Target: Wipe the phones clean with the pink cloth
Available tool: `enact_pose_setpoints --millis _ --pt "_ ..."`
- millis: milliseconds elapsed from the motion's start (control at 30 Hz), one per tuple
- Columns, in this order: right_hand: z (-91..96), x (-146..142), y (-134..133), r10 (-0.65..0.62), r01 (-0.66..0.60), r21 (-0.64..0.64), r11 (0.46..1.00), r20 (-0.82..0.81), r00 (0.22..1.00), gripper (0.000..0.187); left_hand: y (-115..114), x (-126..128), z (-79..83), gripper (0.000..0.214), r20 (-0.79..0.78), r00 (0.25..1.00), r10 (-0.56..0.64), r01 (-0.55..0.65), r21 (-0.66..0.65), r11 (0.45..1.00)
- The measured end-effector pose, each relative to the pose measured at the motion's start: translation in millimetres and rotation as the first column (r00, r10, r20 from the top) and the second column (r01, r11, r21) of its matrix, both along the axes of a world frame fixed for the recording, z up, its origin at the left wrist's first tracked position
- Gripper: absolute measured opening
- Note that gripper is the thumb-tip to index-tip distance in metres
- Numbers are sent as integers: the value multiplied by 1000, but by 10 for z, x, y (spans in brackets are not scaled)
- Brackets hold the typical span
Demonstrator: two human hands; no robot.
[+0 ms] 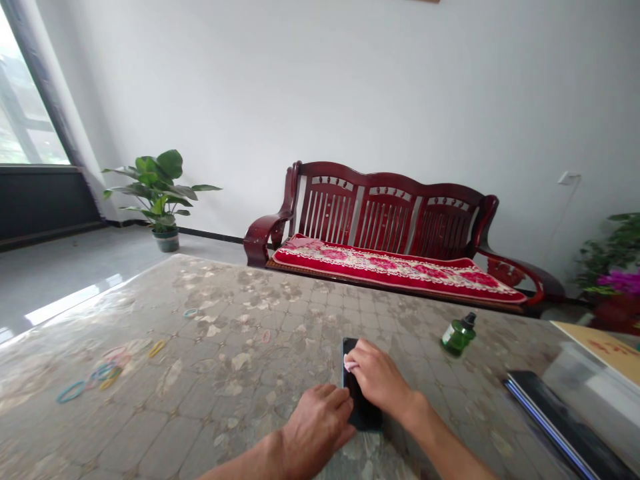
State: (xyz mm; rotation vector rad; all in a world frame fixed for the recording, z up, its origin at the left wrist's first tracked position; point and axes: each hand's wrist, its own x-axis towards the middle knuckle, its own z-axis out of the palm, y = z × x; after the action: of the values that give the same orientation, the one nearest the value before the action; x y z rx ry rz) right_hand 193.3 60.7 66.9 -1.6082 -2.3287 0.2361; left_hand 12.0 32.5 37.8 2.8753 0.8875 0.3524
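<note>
A dark smartphone (367,417) lies flat on the patterned tablecloth, its long side pointing away from me. My left hand (320,423) is at its lower left side, fingers bent against the edge and thumb near the bottom corner. Over the upper part of the screen is my right hand (377,373), its fingers closed on a small pale wipe (351,364). Only a bit of the wipe shows below the fingertips; the rest is hidden by the hand.
A green bottle (456,337) with a black cap stands to the right. Dark folders (565,413) and a clear box (585,373) sit farther right. Several coloured rubber bands (71,392) lie left on the tablecloth (240,400). Behind are a wooden bench (380,207) and a potted plant (165,239).
</note>
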Motion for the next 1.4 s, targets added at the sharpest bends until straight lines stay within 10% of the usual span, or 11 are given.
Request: enact_pose_setpoints --millis 267,567,833,1133,1400 --pt "-33 57 391 -164 162 55 985 33 986 27 -4 -11 -10 13 12 1000 -2 2 1 1000" --pt "30 136 -95 4 -4 -12 1000 4 1000 24 -21 -11 39 11 4 1000 10 -10 -2 1000" --pt "52 175 304 -195 194 21 981 69 978 25 -6 -25 8 11 39 999 2 -2 -2 1000" --pt "17 278 -135 -2 2 -11 1000 -18 1000 23 -5 -34 15 12 45 999 4 -4 0 1000" --pt "68 165 209 -206 206 -7 978 15 978 23 -2 -2 -66 10 63 997 33 -34 16 999"
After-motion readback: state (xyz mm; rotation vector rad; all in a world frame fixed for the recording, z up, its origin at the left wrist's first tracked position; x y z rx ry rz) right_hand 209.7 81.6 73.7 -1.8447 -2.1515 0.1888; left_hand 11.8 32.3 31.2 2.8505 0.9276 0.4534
